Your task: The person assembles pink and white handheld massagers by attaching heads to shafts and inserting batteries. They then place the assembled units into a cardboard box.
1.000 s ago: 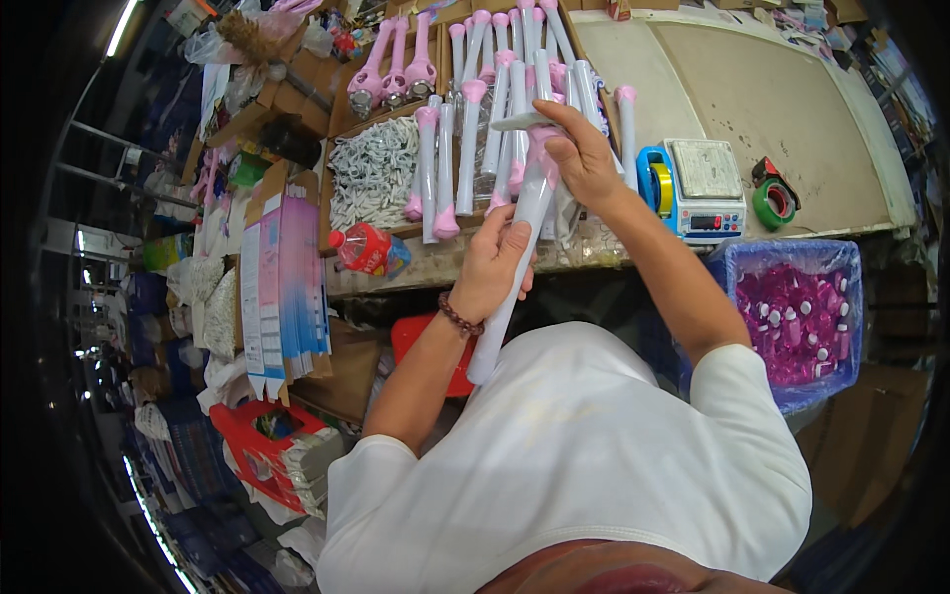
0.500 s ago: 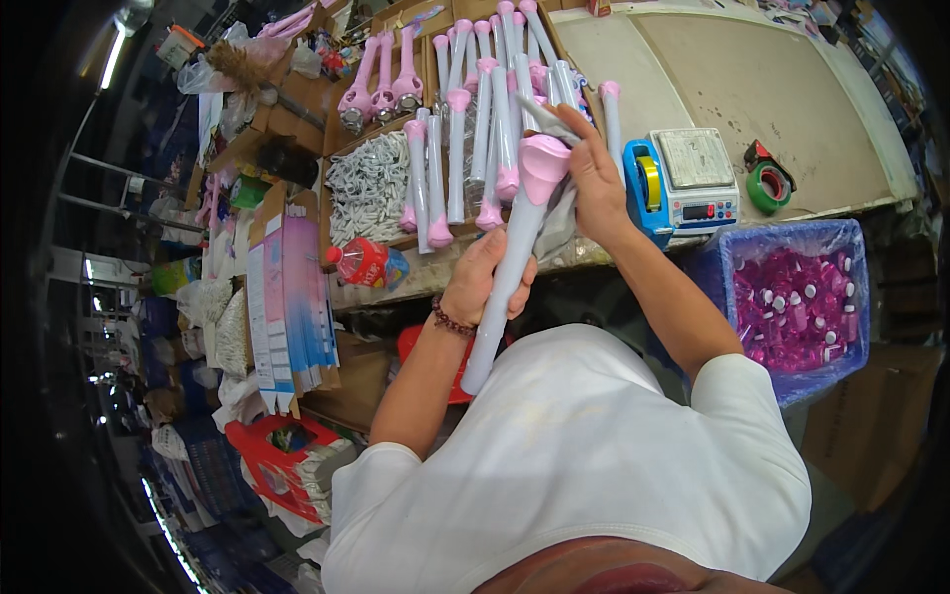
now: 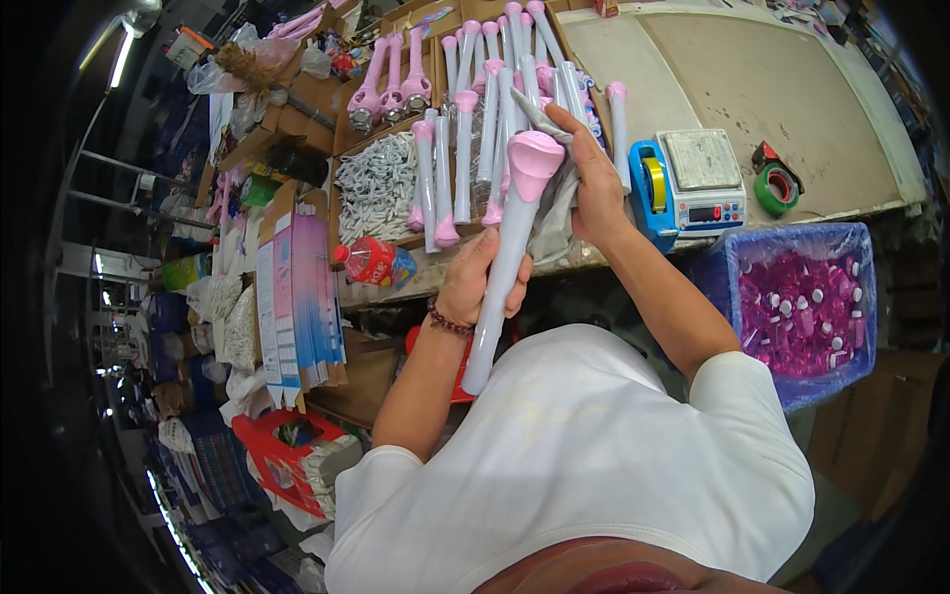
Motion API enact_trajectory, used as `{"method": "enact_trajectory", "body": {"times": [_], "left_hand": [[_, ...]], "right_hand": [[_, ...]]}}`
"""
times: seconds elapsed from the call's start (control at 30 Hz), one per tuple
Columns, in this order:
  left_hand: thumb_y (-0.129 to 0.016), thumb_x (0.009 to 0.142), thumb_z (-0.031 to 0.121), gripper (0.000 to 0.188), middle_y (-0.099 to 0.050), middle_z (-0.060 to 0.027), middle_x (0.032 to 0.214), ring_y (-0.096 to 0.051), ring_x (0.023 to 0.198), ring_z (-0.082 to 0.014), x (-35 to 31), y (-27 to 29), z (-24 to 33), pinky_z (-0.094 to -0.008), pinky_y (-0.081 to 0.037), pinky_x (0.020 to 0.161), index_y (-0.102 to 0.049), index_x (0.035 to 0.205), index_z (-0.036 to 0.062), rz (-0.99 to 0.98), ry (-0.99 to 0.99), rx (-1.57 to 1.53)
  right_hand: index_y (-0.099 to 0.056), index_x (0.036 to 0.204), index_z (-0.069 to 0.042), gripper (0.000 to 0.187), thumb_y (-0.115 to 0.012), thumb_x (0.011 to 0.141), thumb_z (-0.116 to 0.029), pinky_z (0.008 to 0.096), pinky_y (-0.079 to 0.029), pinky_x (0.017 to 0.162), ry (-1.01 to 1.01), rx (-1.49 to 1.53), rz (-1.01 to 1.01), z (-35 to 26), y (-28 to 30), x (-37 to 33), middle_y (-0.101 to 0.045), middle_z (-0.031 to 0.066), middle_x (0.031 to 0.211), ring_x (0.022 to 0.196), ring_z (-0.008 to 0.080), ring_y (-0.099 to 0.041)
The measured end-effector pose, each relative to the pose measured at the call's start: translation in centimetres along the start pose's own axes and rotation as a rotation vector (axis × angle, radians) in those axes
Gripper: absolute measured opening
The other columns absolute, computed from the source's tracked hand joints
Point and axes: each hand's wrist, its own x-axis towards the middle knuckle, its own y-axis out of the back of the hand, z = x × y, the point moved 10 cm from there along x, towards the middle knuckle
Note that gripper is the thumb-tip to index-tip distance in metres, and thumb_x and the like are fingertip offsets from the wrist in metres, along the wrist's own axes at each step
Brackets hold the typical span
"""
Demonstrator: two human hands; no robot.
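Above lap, before cluttered bench (image 3: 792, 208): left hand (image 3: 475, 282) wrapped shut around white tube with pink cap (image 3: 507, 247), tube tilted, cap uppermost. Right hand (image 3: 594, 183) closed on grey cloth (image 3: 556, 203), pressed against tube near cap. Behind, rows of matching tubes (image 3: 465, 148). Scale (image 3: 698, 178) and tape dispenser (image 3: 648, 183) just right of hand.

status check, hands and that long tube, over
Left hand gripping white tube mid-shaft, pink cap up. Right hand holding grey cloth against the cap. Nothing in the way.
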Motion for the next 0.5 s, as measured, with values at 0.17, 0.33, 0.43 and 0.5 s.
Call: {"method": "enact_trajectory", "body": {"times": [0.17, 0.33, 0.43, 0.5], "left_hand": [[-0.044, 0.097, 0.045, 0.041, -0.059, -0.0119, 0.078, -0.056, 0.049, -0.0160, 0.2, -0.4, 0.3, -0.0278, -0.046, 0.039, -0.048, 0.102, 0.0042, 0.005, -0.017, 0.051], [-0.044, 0.097, 0.044, 0.040, -0.059, -0.0115, 0.078, -0.056, 0.049, -0.0155, 0.3, -0.6, 0.6, -0.0273, -0.047, 0.039, -0.047, 0.100, 0.0042, 0.046, -0.024, 0.103], [-0.044, 0.098, 0.042, 0.038, -0.059, -0.0112, 0.077, -0.056, 0.048, -0.0152, 0.3, -0.5, 0.8, -0.0272, -0.047, 0.040, -0.047, 0.100, 0.0042, 0.084, -0.036, 0.157], [-0.044, 0.098, 0.040, 0.036, -0.059, -0.0107, 0.077, -0.056, 0.048, -0.0150, 0.4, -0.6, 1.1, -0.0271, -0.047, 0.039, -0.047, 0.100, 0.0043, 0.121, -0.043, 0.213]], "right_hand": [[-0.043, 0.136, -0.004, 0.048, -0.038, 0.101, -0.036, 0.0309, -0.033, 0.103, 0.019, -0.053, -0.029, -0.2, -0.1, 0.1, -0.050, 0.0079, 0.129, 0.117, 0.0154, -0.045], [-0.044, 0.136, -0.005, 0.046, -0.045, 0.098, -0.031, 0.0306, -0.033, 0.102, 0.044, -0.095, -0.044, -0.2, 0.3, 0.3, -0.050, 0.0062, 0.128, 0.115, 0.0146, -0.045], [-0.044, 0.135, -0.006, 0.046, -0.053, 0.095, -0.026, 0.0293, -0.034, 0.100, 0.024, -0.094, -0.068, 0.1, 0.4, 0.3, -0.051, 0.0054, 0.126, 0.112, 0.0137, -0.047], [-0.044, 0.135, -0.007, 0.048, -0.058, 0.092, -0.022, 0.0288, -0.037, 0.098, 0.031, -0.164, -0.062, 0.0, 0.6, 0.4, -0.053, 0.0059, 0.122, 0.110, 0.0137, -0.049]]}}
